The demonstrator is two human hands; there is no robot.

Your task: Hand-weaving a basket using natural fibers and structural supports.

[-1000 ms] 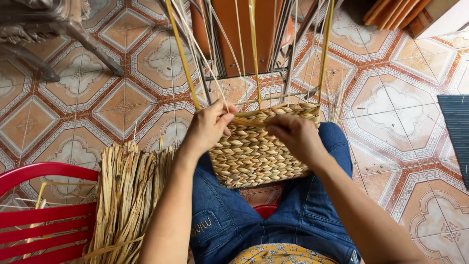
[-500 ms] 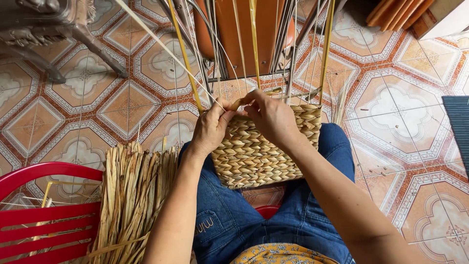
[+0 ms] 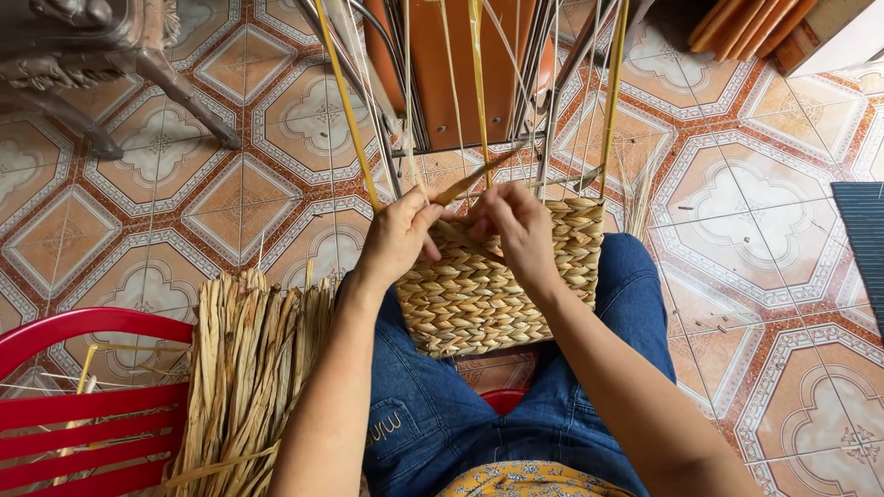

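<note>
- A red plastic chair (image 3: 83,405) stands at the lower left on the tiled floor (image 3: 239,202).
- Just beside it, a bundle of dried straw (image 3: 249,368) leans against the person's left leg in blue jeans (image 3: 433,414).
- The left hand (image 3: 398,235) rests on the top edge of the woven basket (image 3: 488,290), its grip pinching a flat straw strand (image 3: 479,177) that slants up to the right.
- The basket sits between the knees; its upright yellow stakes (image 3: 350,101) rise from the rim.
- The right hand (image 3: 517,225) lies close beside the left one, its grip pressed together on the weave at the rim.
- A dark mat (image 3: 861,239) lies at the far right.
</note>
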